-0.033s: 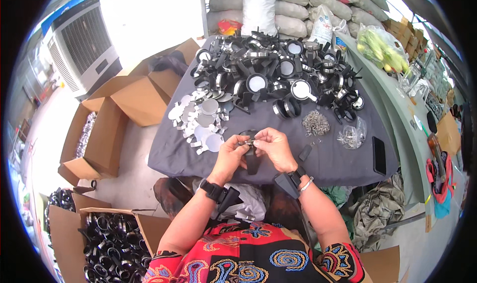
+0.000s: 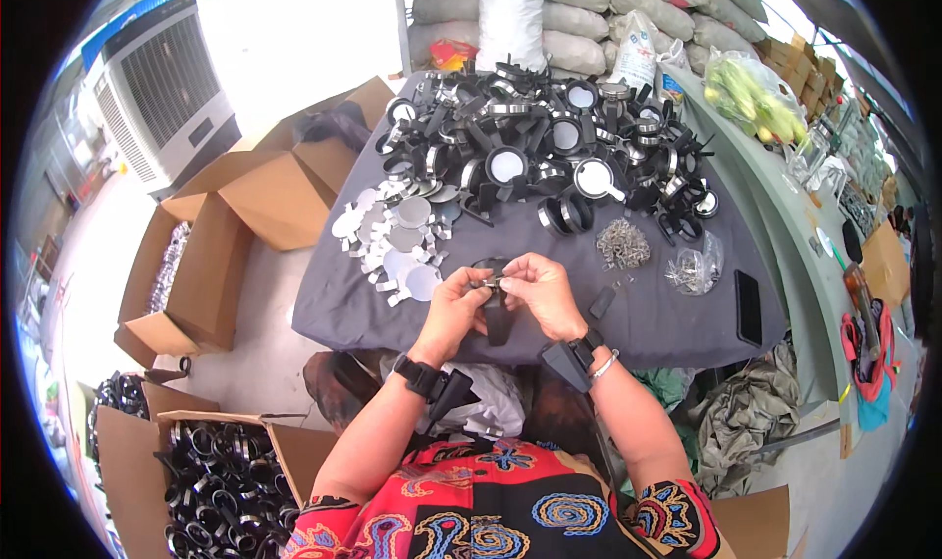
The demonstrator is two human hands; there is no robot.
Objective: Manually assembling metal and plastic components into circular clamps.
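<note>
My left hand [image 2: 455, 310] and my right hand [image 2: 546, 294] meet over the near middle of the table. Between them they pinch a black-handled ring part [image 2: 498, 327], its handle pointing toward me. Fingers cover most of its ring end, and any small piece in the fingertips cannot be made out. A heap of small metal pieces [image 2: 623, 243] lies beyond my right hand, beside a clear bag of small metal pieces [image 2: 694, 270]. Thin silvery discs with tabs [image 2: 400, 263] are piled left of my hands. Farther back spreads a large heap of black-handled metal rings [image 2: 507, 166].
A flat dark piece [image 2: 602, 302] and a phone [image 2: 749, 307] lie on the dark table cloth [image 2: 339, 314] to the right. Open cardboard boxes [image 2: 211, 284] stand at left; one box of black rings [image 2: 231, 485] sits lower left. Stacked sacks [image 2: 574, 21] line the back.
</note>
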